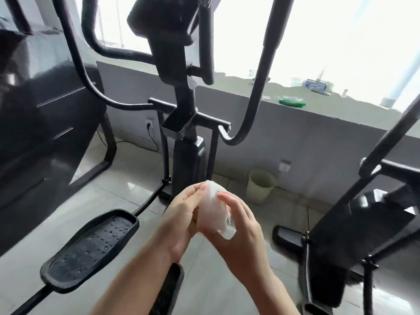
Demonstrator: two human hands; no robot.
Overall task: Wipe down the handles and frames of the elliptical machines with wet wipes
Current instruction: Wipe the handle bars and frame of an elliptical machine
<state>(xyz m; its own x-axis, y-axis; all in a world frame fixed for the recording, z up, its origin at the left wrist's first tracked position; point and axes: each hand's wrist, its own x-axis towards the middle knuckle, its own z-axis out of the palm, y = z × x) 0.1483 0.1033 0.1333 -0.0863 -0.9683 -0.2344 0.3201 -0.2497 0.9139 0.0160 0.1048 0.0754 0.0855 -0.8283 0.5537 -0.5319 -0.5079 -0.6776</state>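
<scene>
Wipe first: I am holding the white wet wipe bunched up between both hands, low in front of me and above the floor between the pedals. My left hand is cupping it from the left with its fingers curled onto the top edge, and my right hand is gripping it from the right, fingers bent over the crumpled sheet. I am judging that I am folding or reshaping it, not wiping, since it is touching no part of a machine.

Ahead of me the elliptical machine is standing with its curved left handle and right handle rising on either side of the console post, and its left pedal is lying just beside my left forearm. A second elliptical is standing to my right. Nothing on these frames is telling me whether they have been cleaned (the black paint is showing neither wet streaks nor dust that I can make out), so I am treating handles and frames as work left to do.

A pale waste bin is sitting by the wall, and a green packet is lying on the window ledge, too blurred to identify.
</scene>
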